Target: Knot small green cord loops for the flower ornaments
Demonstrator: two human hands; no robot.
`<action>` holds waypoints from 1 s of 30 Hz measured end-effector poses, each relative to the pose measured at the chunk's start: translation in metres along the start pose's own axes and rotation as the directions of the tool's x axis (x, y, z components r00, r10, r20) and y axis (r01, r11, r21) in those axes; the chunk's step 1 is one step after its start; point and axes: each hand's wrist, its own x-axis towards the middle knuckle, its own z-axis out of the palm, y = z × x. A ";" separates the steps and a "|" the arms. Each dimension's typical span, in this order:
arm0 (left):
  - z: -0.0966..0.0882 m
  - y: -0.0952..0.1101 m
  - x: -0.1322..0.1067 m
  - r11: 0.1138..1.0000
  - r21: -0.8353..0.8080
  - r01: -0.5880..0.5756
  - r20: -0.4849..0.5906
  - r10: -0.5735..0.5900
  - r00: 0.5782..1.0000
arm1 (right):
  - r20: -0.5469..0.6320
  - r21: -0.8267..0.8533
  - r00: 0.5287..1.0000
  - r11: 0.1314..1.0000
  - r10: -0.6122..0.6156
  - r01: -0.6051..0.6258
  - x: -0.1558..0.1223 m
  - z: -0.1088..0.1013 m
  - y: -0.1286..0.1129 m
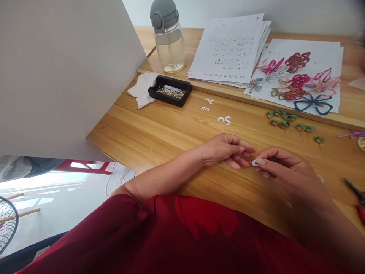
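My right hand [285, 169] pinches a small white ring-shaped piece [254, 162] between thumb and forefinger. From this piece a thin gold-coloured wire [245, 163] runs left toward the fingertips of my left hand [228, 150]. The left fingers are loosely bent and a little apart, close beside the white piece; no firm grip on the wire shows. Beyond the hands, several white paper crescents [224, 120] lie on the wooden table [171, 129]. Several green curled pieces on thin stems [285, 124] lie farther right.
A black tray [182, 99] of beads stands beside a white tissue [142, 89]. On the raised back ledge are a water bottle [171, 49], printed sheets [228, 30] and several craft flowers [299, 82]. Red-handled pliers or scissors [357, 192] lie at the right edge.
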 end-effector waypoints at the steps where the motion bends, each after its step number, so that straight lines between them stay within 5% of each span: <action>1: 0.000 0.000 0.000 1.000 0.009 0.009 0.027 -0.009 1.000 | 0.002 -0.004 1.000 1.000 -0.005 0.005 0.000 0.000 0.000; 14: -0.006 -0.003 -0.004 0.991 0.135 0.000 0.174 -0.024 0.984 | 0.010 -0.054 0.999 0.998 -0.036 0.036 0.004 -0.002 0.001; 30: -0.002 -0.004 -0.001 0.966 0.240 -0.099 0.125 0.070 0.990 | -0.095 0.124 0.995 0.992 -0.006 0.017 0.010 0.004 0.007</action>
